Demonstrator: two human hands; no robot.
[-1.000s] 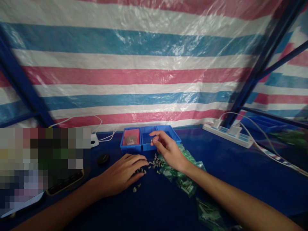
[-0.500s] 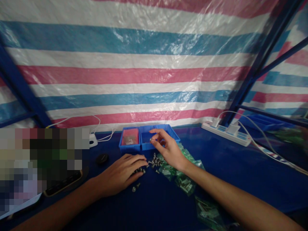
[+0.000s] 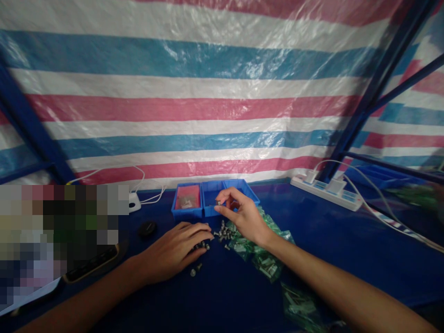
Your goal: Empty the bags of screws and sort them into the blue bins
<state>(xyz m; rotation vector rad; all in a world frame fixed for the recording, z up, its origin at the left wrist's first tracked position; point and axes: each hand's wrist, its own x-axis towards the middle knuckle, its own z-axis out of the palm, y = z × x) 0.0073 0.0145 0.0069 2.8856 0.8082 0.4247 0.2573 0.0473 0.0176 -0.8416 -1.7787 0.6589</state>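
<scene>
My right hand is raised in front of the blue bins, pinching a small metal screw between thumb and forefinger. Below it on the blue table lies a loose pile of screws. My left hand rests on the table with its fingers apart, and several more screws show between its thumb and forefinger. Two loose pieces of hardware lie nearer to me, below that hand. Green-tinted plastic bags of screws spread under and beside my right wrist.
At the back stand a blue bin holding a pink bag and a divided blue bin. A white power strip with plugs lies back right. On the left are a round black object and a blurred-out area. Striped sheeting hangs behind.
My right thumb and forefinger have shifted on the screw, which now shows more clearly at the fingertips. My left hand has stayed in place.
</scene>
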